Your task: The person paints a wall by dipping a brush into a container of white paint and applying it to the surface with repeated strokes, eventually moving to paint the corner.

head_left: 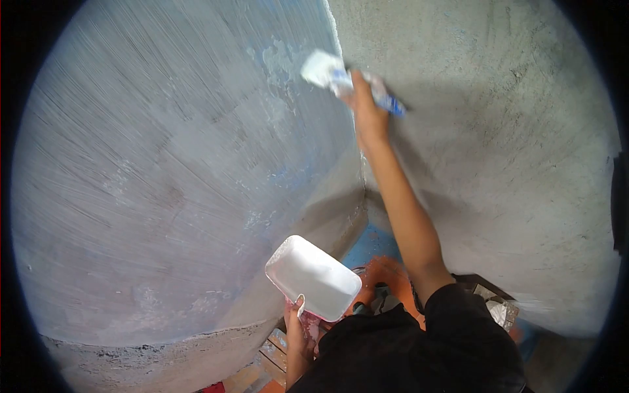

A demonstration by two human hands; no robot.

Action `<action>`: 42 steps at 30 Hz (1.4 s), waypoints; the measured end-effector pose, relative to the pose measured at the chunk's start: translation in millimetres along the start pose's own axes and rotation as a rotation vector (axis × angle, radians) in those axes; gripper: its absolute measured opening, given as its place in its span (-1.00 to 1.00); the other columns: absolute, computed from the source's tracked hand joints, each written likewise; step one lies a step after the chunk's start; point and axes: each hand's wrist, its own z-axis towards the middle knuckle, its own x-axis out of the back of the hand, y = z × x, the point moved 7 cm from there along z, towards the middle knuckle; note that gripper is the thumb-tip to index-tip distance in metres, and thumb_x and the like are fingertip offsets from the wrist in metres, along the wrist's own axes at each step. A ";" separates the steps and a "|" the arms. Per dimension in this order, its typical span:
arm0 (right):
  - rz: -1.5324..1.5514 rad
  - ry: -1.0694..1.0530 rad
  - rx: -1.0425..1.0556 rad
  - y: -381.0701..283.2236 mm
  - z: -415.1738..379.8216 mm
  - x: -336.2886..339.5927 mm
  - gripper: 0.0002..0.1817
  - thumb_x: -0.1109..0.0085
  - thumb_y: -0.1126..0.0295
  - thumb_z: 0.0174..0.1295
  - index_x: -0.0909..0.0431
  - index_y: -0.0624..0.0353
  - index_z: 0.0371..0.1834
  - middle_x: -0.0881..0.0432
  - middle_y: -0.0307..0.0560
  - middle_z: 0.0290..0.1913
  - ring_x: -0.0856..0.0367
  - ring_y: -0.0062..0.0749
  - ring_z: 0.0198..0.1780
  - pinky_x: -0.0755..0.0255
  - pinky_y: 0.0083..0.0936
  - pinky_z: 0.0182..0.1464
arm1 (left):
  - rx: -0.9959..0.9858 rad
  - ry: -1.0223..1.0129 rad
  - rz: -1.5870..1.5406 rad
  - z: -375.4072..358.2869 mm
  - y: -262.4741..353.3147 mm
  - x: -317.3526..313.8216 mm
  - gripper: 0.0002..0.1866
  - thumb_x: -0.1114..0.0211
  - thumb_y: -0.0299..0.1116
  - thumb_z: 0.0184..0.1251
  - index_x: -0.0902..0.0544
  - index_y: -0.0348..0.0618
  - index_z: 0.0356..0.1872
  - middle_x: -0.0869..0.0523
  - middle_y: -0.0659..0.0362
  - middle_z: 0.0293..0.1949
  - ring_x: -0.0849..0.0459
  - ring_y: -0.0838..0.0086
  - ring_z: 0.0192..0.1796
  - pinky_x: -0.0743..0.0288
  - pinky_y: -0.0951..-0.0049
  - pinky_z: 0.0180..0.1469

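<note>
My right hand [367, 114] has its fingers closed on a light, stiff paintbrush [341, 78] at the wall corner [354, 170]; left hand [298, 324] grips the paint-slick, spill-prone tray [313, 277] by its end, near my waist.

orange stool [386, 275], wooden planks [272, 354], crumpled bag [501, 313]

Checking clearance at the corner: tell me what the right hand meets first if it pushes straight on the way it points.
The right hand would likely meet the rough grey plastered wall at the corner; its white-coated blue-handled brush appears already there, though depth is unclear.
</note>
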 end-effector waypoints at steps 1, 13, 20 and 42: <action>0.042 0.045 -0.047 30.1 -13.9 23.8 -0.65 -0.23 0.25 0.39 -0.48 0.26 0.07 -0.64 -0.02 0.04 -0.66 -0.33 0.08 -0.57 -0.40 0.15 | 0.020 0.001 -0.033 -0.6 -0.8 5.2 -0.34 -0.27 -0.27 0.39 -0.24 -0.14 0.44 -0.49 0.04 0.24 -0.53 0.23 0.27 -0.48 0.18 0.26; -0.804 0.079 0.109 77.5 -32.8 84.4 -0.77 -0.21 0.30 0.24 -0.64 0.28 -0.36 -0.71 -0.09 -0.47 -0.69 -0.43 -0.36 -0.55 -0.36 -0.27 | 0.008 0.051 -0.041 -12.1 11.1 23.6 -0.34 -0.28 -0.36 0.37 -0.24 -0.16 0.44 -0.51 0.06 0.23 -0.56 0.25 0.24 -0.50 0.20 0.24; -0.100 -0.044 0.086 -34.2 -4.5 -33.8 -0.69 -0.19 0.26 0.37 -0.55 0.26 0.03 -0.69 -0.03 -0.06 -0.70 -0.36 -0.07 -0.59 -0.45 0.03 | 0.007 0.019 -0.092 -13.5 8.4 46.4 -0.36 -0.28 -0.36 0.39 -0.24 -0.16 0.44 -0.53 0.06 0.22 -0.56 0.25 0.24 -0.51 0.22 0.23; -0.095 -0.131 0.106 -89.5 -3.6 -99.0 -0.69 -0.15 0.30 0.38 -0.52 0.35 0.00 -0.67 0.04 -0.04 -0.73 -0.33 -0.07 -0.65 -0.46 0.04 | -0.049 -0.063 -0.017 -24.2 18.0 53.1 -0.45 -0.26 -0.19 0.42 -0.36 -0.23 0.31 -0.59 0.02 0.16 -0.62 0.21 0.18 -0.54 0.14 0.22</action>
